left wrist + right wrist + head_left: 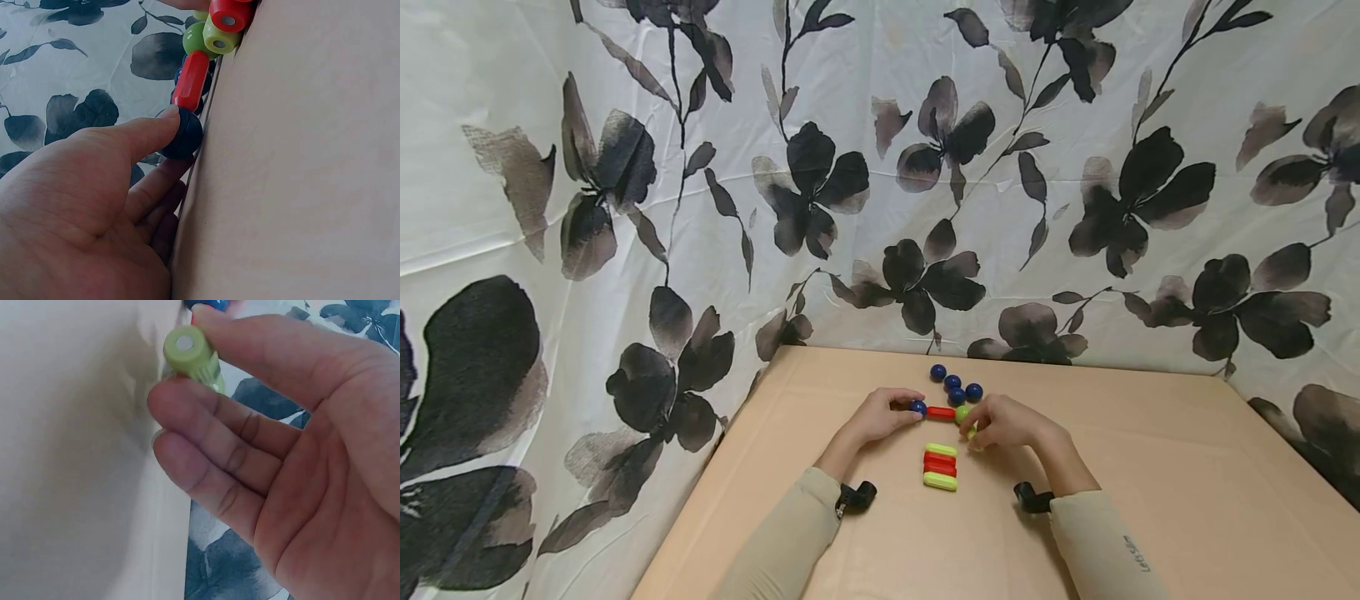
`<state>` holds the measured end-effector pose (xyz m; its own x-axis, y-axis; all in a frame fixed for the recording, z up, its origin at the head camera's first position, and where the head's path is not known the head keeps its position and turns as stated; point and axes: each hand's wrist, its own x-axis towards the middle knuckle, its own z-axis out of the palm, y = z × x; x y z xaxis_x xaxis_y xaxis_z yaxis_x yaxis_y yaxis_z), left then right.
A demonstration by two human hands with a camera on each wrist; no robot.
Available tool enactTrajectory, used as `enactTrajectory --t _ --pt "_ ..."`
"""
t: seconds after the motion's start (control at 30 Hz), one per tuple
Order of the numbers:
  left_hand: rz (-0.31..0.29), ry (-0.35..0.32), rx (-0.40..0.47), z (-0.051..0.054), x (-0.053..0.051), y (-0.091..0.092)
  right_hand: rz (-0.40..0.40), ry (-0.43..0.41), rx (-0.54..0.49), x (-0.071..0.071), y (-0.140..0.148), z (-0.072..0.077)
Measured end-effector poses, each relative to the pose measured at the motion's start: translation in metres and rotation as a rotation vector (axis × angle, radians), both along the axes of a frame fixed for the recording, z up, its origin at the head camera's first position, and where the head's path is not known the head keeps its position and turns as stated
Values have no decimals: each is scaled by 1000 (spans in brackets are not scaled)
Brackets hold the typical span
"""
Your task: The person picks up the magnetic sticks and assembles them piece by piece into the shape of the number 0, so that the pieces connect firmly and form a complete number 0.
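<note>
My left hand (883, 415) pinches a dark blue ball (918, 407) between thumb and fingers; in the left wrist view the ball (182, 134) touches one end of a red rod (191, 81). The red rod (941, 412) lies between that ball and a green ball (962, 413). My right hand (1007, 422) holds a yellow-green rod (972, 432) near the green ball. In the right wrist view, thumb and fingers pinch this rod (187, 353), its metal-tipped end facing the camera.
Several blue balls (952, 382) lie just behind the red rod. Nearer the front, yellow-green rods (940, 481) and red rods (940, 458) lie side by side in a stack-like row on the tan table (1150, 467). A flowered cloth (880, 208) hangs behind the table.
</note>
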<state>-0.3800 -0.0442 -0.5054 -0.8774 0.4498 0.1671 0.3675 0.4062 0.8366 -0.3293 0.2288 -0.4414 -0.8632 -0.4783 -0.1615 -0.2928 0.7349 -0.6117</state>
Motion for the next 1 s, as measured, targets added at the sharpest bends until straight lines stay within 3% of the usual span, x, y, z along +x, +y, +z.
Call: enactTrajectory --t 0.4,1.0 --pt "2 5 -5 1 2 -1 60 -41 -105 -5 2 -5" --pt "-2 9 0 0 1 0 50 -26 -98 -6 3 -11"
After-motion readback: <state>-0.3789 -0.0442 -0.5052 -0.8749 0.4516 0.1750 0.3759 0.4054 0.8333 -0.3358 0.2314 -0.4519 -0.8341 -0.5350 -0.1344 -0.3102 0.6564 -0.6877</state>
